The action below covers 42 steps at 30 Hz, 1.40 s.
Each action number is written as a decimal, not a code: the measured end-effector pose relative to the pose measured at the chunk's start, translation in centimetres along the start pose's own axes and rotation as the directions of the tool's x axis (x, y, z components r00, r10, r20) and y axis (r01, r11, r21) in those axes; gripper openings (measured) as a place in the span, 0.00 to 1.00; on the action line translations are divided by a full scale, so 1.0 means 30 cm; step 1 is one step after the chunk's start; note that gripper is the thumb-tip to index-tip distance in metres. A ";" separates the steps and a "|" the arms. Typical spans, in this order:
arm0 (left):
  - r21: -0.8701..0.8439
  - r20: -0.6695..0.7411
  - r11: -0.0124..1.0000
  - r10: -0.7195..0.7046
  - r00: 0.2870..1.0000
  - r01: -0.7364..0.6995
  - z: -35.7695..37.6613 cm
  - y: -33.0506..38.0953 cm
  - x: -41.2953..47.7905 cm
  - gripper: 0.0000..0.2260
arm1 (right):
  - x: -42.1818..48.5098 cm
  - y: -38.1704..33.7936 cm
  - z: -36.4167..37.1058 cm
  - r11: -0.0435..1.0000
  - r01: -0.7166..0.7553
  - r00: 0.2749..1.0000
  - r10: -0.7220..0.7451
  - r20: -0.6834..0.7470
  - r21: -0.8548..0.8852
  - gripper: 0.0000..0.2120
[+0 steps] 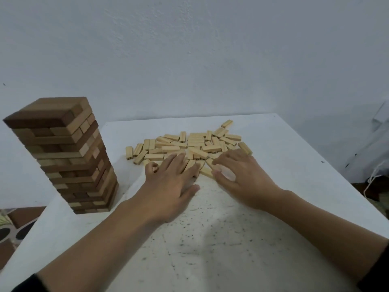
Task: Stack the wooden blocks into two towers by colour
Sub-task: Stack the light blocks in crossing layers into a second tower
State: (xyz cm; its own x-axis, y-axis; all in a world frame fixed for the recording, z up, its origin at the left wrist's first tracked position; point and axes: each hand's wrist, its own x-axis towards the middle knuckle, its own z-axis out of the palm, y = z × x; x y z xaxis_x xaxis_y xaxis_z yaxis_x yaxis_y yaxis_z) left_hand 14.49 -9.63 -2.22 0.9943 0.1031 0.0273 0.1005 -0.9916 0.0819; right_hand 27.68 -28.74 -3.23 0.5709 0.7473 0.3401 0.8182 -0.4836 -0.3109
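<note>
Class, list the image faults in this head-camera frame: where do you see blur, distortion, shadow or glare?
Head view: the right hand is blurred around its fingertips, the left hand sharper; wide-angle distortion makes the tower lean and the table edges splay; lighting is soft and even, with faint shadows beneath the hands and no glare.

The scattered pale rectangular wooden blocks [187,144] look matt and smooth; the tall brown-and-tan wooden tower [63,157] likewise; the white desk [210,239] seems scuffed, speckled, perhaps painted.

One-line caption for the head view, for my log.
Left hand and right hand reach into a scattered pile of pale blocks; a tall mixed-brown tower stands to the left.
</note>
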 end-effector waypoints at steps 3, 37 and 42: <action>0.021 -0.047 0.999 0.042 0.998 -0.041 0.002 -0.001 -0.024 0.26 | -0.029 -0.031 0.023 0.988 0.137 0.990 -0.133 0.046 -0.071 0.18; -0.269 -0.342 0.935 0.131 0.930 -0.231 0.061 -0.083 -0.001 0.12 | 0.005 -0.054 0.041 0.962 0.183 0.977 -0.201 0.074 0.201 0.16; -0.298 -0.274 0.915 0.191 0.942 -0.272 0.046 -0.048 -0.070 0.12 | -0.007 -0.022 -0.033 0.923 0.147 0.969 -0.207 0.136 0.355 0.14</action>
State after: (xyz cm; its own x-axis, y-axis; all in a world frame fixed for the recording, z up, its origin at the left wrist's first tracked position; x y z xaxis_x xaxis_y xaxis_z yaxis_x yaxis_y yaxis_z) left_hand 12.31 -8.52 -3.77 0.9466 -0.0710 0.3145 -0.1895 -0.9116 0.3648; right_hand 27.08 -29.03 -2.24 0.3746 0.8860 0.2733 0.8155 -0.1746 -0.5518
